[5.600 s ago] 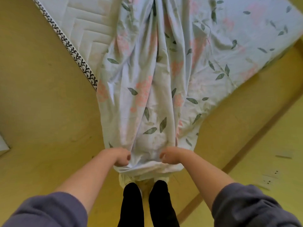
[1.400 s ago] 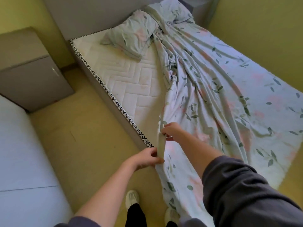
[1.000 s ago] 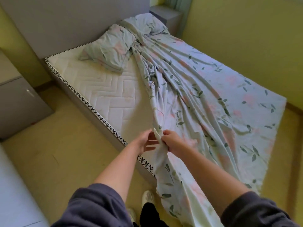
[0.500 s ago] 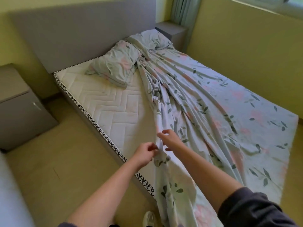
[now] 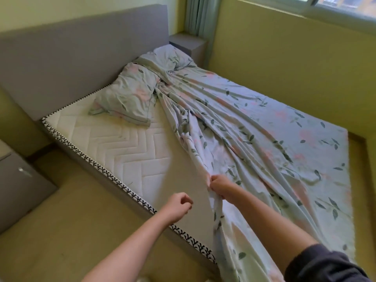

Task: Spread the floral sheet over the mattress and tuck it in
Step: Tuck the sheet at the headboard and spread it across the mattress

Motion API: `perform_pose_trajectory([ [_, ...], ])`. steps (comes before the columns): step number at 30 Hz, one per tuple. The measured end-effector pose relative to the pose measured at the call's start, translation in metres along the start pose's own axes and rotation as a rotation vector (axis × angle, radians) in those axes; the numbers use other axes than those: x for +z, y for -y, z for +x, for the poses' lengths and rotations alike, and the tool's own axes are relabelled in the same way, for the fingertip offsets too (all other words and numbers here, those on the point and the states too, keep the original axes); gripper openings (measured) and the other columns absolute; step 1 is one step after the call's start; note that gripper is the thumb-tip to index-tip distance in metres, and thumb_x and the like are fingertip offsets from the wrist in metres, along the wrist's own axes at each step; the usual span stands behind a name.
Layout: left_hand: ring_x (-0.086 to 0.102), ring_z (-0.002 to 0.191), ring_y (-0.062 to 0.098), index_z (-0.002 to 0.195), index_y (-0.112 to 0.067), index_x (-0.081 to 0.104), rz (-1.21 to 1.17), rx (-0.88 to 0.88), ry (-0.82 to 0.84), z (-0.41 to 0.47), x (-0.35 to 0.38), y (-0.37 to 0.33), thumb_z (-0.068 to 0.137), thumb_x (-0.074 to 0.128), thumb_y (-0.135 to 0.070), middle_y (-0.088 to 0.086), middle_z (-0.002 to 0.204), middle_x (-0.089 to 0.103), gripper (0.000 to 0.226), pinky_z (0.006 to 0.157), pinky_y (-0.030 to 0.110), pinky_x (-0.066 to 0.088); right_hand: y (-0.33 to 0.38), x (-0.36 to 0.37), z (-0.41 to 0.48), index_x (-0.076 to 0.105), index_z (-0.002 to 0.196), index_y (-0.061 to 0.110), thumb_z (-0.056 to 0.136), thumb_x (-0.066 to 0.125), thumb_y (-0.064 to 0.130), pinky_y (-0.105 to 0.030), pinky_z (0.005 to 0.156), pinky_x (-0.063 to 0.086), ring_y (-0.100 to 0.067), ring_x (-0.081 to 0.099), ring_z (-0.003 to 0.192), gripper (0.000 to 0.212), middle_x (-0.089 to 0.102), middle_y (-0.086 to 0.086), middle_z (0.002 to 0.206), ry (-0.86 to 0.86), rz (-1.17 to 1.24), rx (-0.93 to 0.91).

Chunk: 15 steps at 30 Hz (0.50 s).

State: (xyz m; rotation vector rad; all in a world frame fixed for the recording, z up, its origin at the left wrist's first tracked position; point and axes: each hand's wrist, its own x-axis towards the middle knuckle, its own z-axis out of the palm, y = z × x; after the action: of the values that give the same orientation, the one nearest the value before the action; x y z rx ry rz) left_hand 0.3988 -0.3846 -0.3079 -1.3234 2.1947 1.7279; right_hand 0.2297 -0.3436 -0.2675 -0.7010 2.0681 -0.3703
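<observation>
The floral sheet (image 5: pixel 254 129), a thin pale cloth printed with grey-green leaves and faded pink blooms, lay over the right half of the mattress (image 5: pixel 122 151). It was gathered into long rumpled folds down the middle and spilled over the foot edge. The left half showed bare white quilting stitched in chevrons, and a black-and-white leaf-patterned trim (image 5: pixel 114 180) ran along the left edge. The right hand (image 5: pixel 221 188) pinched the bunched inner edge of the sheet near the foot of the mattress, fingers closed tight on the cloth. The left hand (image 5: pixel 179 204) hovered just beside it over the bare quilting, fingers curled in and holding nothing. A soft, creased pillow (image 5: pixel 130 98) in matching fabric sat at the head edge against a flat grey padded headboard (image 5: pixel 81 53).
</observation>
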Motion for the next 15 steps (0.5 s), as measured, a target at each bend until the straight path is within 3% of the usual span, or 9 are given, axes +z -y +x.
perform_pose_trajectory([
  [3, 0.058, 0.107, 0.020, 0.118, -0.016, 0.056, 0.239, 0.138, -0.135, 0.043, -0.030, -0.022, 0.087, 0.055, -0.012, 0.004, 0.118, 0.060, 0.032, 0.092, 0.026, 0.044, 0.017, -0.007, -0.007, 0.067, 0.093, 0.005, 0.083, 0.039, -0.002, -0.029, 0.062, 0.042, -0.018, 0.050, 0.069, 0.031, 0.057, -0.010, 0.080, -0.056, 0.160, -0.036],
  [5, 0.050, 0.118, 0.024, 0.131, -0.015, 0.046, 0.329, 0.282, -0.142, 0.070, -0.031, -0.049, 0.085, 0.060, -0.018, 0.007, 0.130, 0.049, 0.048, 0.100, 0.031, 0.040, 0.024, -0.017, -0.016, 0.063, 0.084, 0.008, 0.089, 0.043, 0.011, -0.029, 0.063, 0.038, -0.016, 0.046, 0.066, 0.021, 0.053, -0.008, 0.077, -0.087, 0.227, -0.061],
  [9, 0.056, 0.104, 0.028, 0.119, -0.019, 0.050, 0.589, 0.502, -0.289, 0.107, -0.019, -0.091, 0.090, 0.052, -0.026, 0.006, 0.120, 0.052, 0.030, 0.083, 0.038, 0.045, 0.022, -0.046, -0.025, 0.059, 0.089, 0.002, 0.085, 0.063, 0.035, -0.031, 0.067, 0.037, -0.017, 0.046, 0.072, 0.033, 0.052, -0.006, 0.080, 0.006, 0.227, -0.225],
  [12, 0.059, 0.096, 0.028, 0.103, -0.018, 0.058, 0.616, 0.576, -0.409, 0.126, -0.028, -0.098, 0.089, 0.051, -0.016, 0.005, 0.107, 0.060, 0.016, 0.077, 0.037, 0.044, 0.017, -0.070, -0.033, 0.059, 0.092, 0.002, 0.078, 0.071, 0.033, -0.032, 0.070, 0.038, -0.014, 0.049, 0.072, 0.037, 0.053, -0.002, 0.080, 0.004, 0.108, -0.281],
  [15, 0.061, 0.095, 0.031, 0.097, -0.014, 0.061, 0.690, 0.547, -0.481, 0.150, -0.063, -0.096, 0.085, 0.046, -0.002, 0.009, 0.103, 0.062, 0.023, 0.075, 0.036, 0.045, 0.009, -0.084, -0.042, 0.062, 0.100, 0.006, 0.081, 0.069, 0.025, -0.029, 0.070, 0.042, -0.012, 0.050, 0.072, 0.027, 0.055, -0.002, 0.082, -0.066, 0.067, -0.270],
])
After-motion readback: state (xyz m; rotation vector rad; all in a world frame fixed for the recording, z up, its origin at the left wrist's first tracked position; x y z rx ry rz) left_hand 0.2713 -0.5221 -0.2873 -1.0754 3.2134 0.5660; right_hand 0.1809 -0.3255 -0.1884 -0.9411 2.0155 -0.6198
